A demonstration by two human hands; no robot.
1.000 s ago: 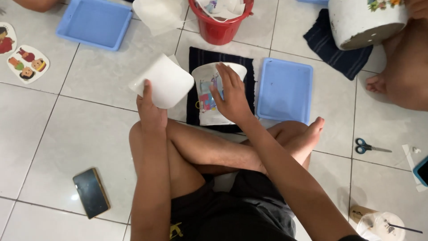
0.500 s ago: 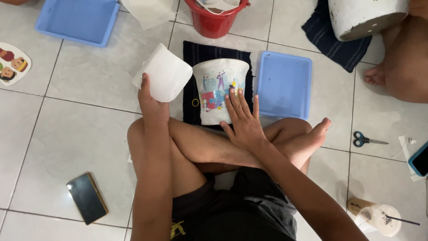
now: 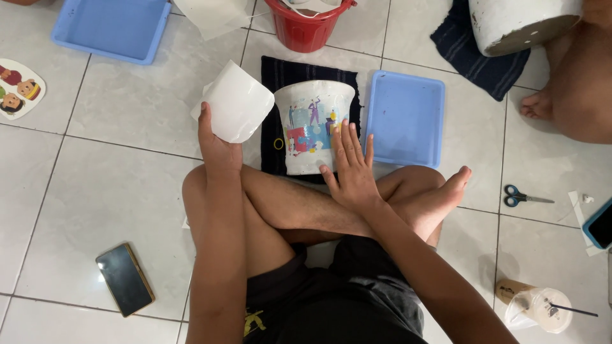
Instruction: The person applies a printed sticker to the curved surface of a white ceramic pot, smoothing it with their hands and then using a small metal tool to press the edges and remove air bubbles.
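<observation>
**Pot on dark cloth, tiled floor work area**

Pot (image 3: 313, 124), white with coloured figure pictures on its side, lies on a dark cloth (image 3: 275, 70) spread on the floor (image 3: 95, 191), directly ahead of the seated person's crossed legs. The floor is laid with pale square tiles and thin grey joints.

Layout, left to right:

1. Far left edge: a round printed sticker sheet (image 3: 16, 88) lies flat on the tile.
2. Upper left: a blue tray (image 3: 111, 28) sits on the floor, well apart from the pot.
3. Lower left: a dark phone (image 3: 124, 279) lies screen up beside the left thigh.
4. Left hand (image 3: 217, 143): fingers closed around the lower edge of a curled white sheet (image 3: 234, 105), held up just beside the pot.
5. Top centre: a red bucket (image 3: 306, 25) stands beyond the cloth.
6. Right hand (image 3: 354, 169): fingers released and spread flat, fingertips resting against the right side of the pot.
7. Right of the cloth: a second blue tray (image 3: 408, 118) lies just beside the pot.
8. Upper right: a large white pot (image 3: 519, 22) rests tilted on another dark cloth (image 3: 475, 60), next to another person's foot (image 3: 539, 105).
9. Right: blue-handled scissors (image 3: 519, 196) lie on the tile.
10. Lower right: a clear plastic cup (image 3: 539, 309) lies on its side.
</observation>
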